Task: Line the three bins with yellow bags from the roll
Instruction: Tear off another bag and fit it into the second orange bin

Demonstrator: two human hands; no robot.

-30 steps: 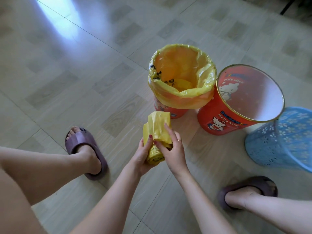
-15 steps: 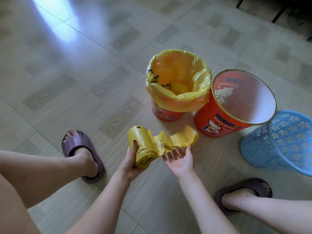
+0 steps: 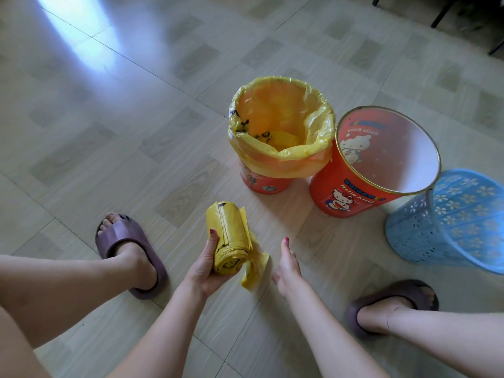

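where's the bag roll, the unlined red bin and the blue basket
bag roll (image 3: 227,236), head view, its side
unlined red bin (image 3: 351,197), head view, outer wall
blue basket (image 3: 436,230), head view, perforated wall

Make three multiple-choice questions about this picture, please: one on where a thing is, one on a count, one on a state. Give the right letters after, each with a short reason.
1. Where is the roll of yellow bags?
A. in the left hand
B. inside the blue bin
C. on the floor beside a slipper

2. How many bins already have a yellow bag in them?
A. none
B. one
C. three

3. In what state is the right hand?
A. it pinches the loose bag end
B. it grips the rim of a bin
C. it is open and holds nothing

Answers:
1 A: the left hand holds the roll, thumb along its side.
2 B: only the lined red bin has a bag; the second red bin and the blue bin are bare.
3 C: the right hand has straight fingers and is apart from the loose bag end.
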